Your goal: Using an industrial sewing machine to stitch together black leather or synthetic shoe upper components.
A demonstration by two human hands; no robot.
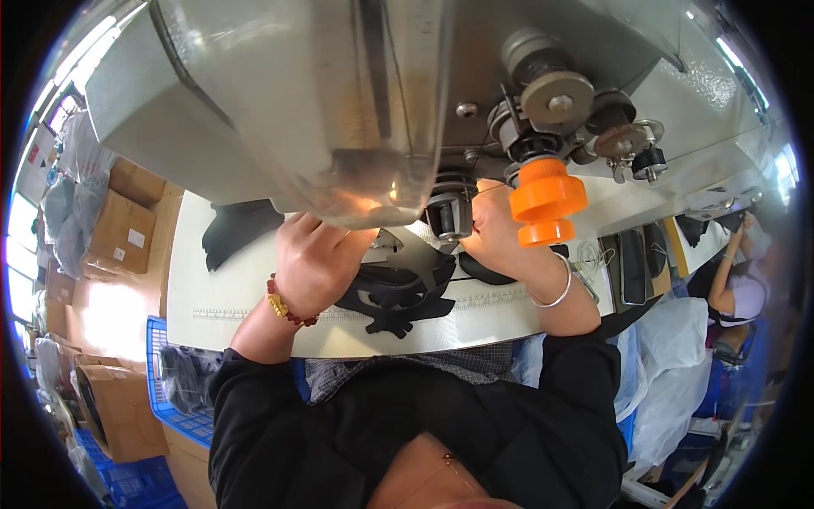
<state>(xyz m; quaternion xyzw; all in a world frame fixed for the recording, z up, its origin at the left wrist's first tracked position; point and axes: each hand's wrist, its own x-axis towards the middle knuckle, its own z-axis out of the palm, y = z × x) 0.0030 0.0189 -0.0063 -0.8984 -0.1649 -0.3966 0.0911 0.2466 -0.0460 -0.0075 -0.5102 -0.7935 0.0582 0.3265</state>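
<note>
My left hand (320, 259), wearing a beaded bracelet, reaches under the sewing machine's head (280, 93). Its fingers are bent and drawn together, with the tips partly hidden behind the clear shield (365, 191); what they grip cannot be made out. On the other side of the needle area, my right hand (502, 233) wears a pale bangle. Machine parts cover most of its fingers. Between the hands, cut black pieces (398, 293) lie bunched on the white table (246, 293), close to the left fingertips. Another black piece (483, 268) lies below the right hand.
A black fabric piece (242, 231) lies left on the table. An orange knob (547, 191) and tension dials (558, 97) project above my right hand. A blue crate (157, 365) and cardboard boxes (123, 233) stand left. Another person (742, 284) sits far right.
</note>
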